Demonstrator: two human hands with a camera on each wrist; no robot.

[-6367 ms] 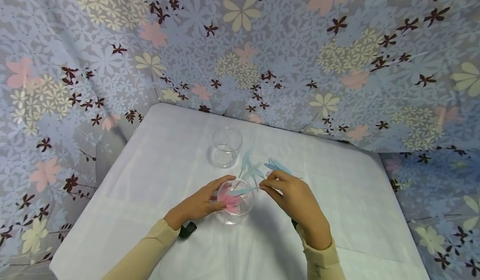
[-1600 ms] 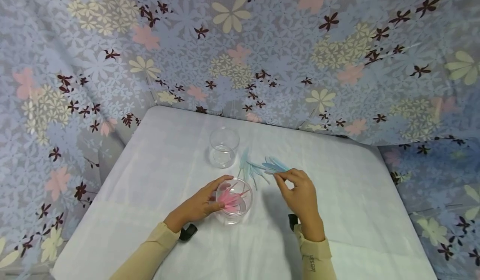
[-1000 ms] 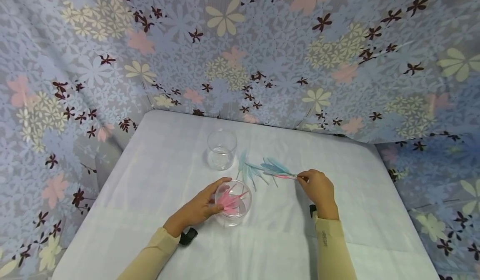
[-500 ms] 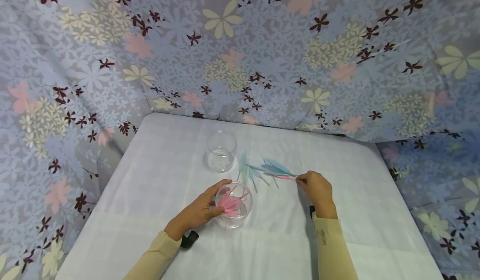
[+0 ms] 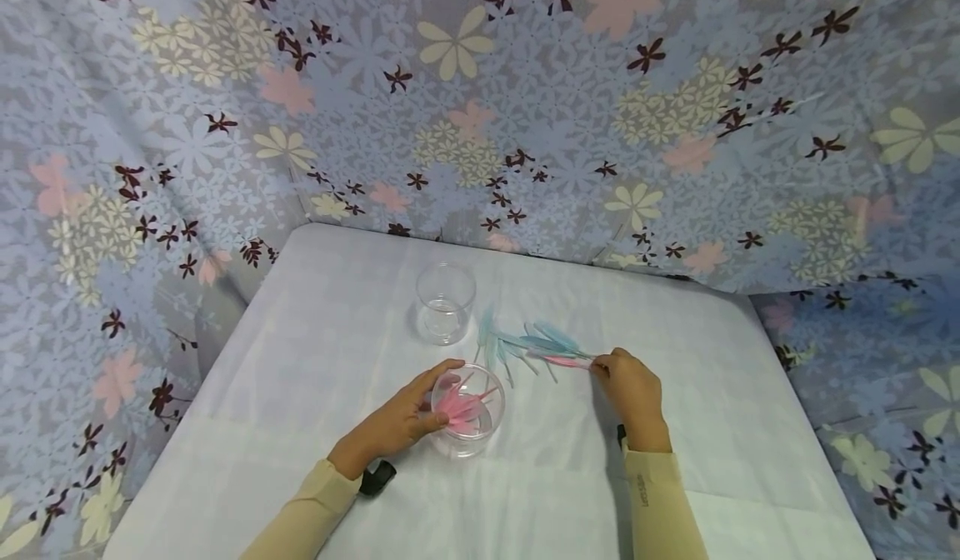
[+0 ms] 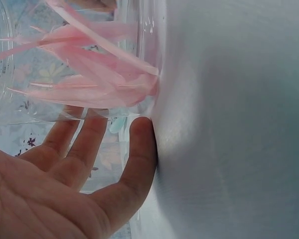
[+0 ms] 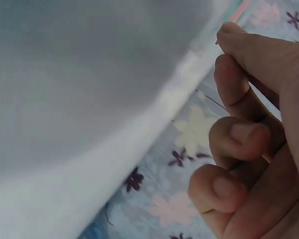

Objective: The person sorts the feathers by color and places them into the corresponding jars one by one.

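Observation:
My left hand point(image 5: 397, 414) holds a clear plastic cup point(image 5: 467, 450) from its left side, thumb and fingers round the wall. Inside the cup lie several pink feathers point(image 6: 89, 74), their quills pointing up toward the rim. At the right end of a loose pile of blue feathers point(image 5: 551, 337), my right hand point(image 5: 632, 385) pinches the quill end of a pink feather point(image 5: 564, 362) between thumb and forefinger. That feather lies along the near side of the pile, partly covered by blue ones. In the right wrist view the other fingers of the right hand point(image 7: 244, 149) are curled.
A second clear cup point(image 5: 446, 303) stands behind the held one, toward the back of the white-covered table point(image 5: 337, 285). More pale blue feathers point(image 5: 489, 343) lie between the cups and the pile. A flowered cloth point(image 5: 465, 127) hangs behind the table.
Earlier my right hand held a blue feather over the cup; it then went right to the pile and took a pink feather's quill. Lately that feather has come slightly clear. The left hand stayed put.

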